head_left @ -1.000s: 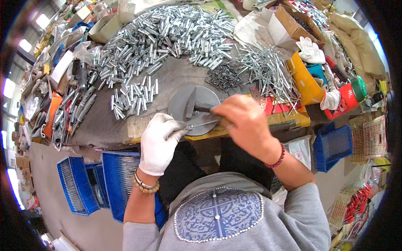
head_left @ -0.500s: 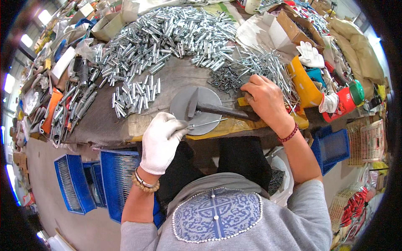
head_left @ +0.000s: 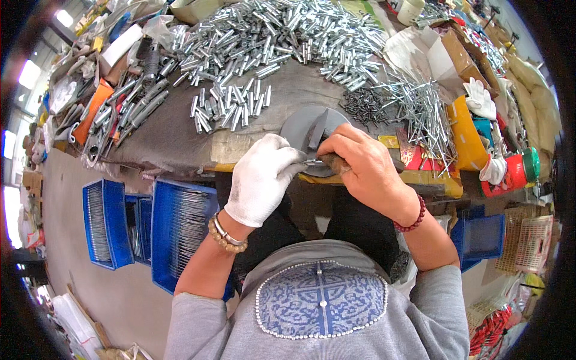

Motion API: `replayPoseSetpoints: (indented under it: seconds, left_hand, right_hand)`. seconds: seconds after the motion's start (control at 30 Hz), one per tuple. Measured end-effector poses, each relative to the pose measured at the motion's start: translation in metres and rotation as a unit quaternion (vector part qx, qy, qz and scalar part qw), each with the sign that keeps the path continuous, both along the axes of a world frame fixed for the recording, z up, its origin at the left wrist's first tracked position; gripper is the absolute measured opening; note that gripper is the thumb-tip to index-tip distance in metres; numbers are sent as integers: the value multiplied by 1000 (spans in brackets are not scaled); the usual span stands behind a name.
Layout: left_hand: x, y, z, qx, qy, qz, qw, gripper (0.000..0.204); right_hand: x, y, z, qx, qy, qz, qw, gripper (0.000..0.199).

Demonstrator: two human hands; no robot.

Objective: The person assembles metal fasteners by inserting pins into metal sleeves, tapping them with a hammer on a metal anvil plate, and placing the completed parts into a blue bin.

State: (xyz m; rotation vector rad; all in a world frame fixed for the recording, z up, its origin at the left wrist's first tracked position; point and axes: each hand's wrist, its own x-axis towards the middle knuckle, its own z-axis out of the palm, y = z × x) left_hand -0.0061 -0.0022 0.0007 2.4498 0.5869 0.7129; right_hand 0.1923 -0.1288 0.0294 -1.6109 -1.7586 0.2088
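My left hand (head_left: 261,174), in a white glove, is closed on a thin metal rod (head_left: 313,162) just above the near edge of a round grey metal plate (head_left: 295,127). My bare right hand (head_left: 369,165) meets the rod's end with its fingers pinched together. Anything small inside that pinch is hidden. A hammer's dark head (head_left: 324,127) rests on the plate, and my right hand covers its handle. Beyond that hand lies a heap of small dark pins (head_left: 365,107), with a pile of thin metal rods (head_left: 420,111) beside it.
A large heap of short metal tubes (head_left: 282,36) covers the far bench, with a smaller group (head_left: 233,107) nearer. Pliers-like tools (head_left: 141,105) crowd the left. A yellow holder (head_left: 468,138) and red can (head_left: 504,175) stand right. Blue crates (head_left: 157,240) sit below the bench.
My right hand has moved left from beside the dark pins to the rod in my left hand. The view has shifted, so the bench appears higher and farther right.
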Motion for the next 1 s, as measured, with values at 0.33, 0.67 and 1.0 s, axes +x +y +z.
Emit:
replayPoseSetpoints:
  seconds: [0.33, 0.67, 1.0]
  left_hand:
    - [-2, 1, -2, 13, -9, -5, 1000, 17]
    - [1, 3, -8, 28, -38, -7, 999, 17]
    - [0, 2, -3, -3, -15, -10, 1000, 16]
  right_hand:
    - [-8, 6, 4, -26, -116, 17, 993, 25]
    - [-15, 11, 10, -18, -203, 29, 979, 17]
    - [14, -20, 2, -64, -185, -138, 971, 49]
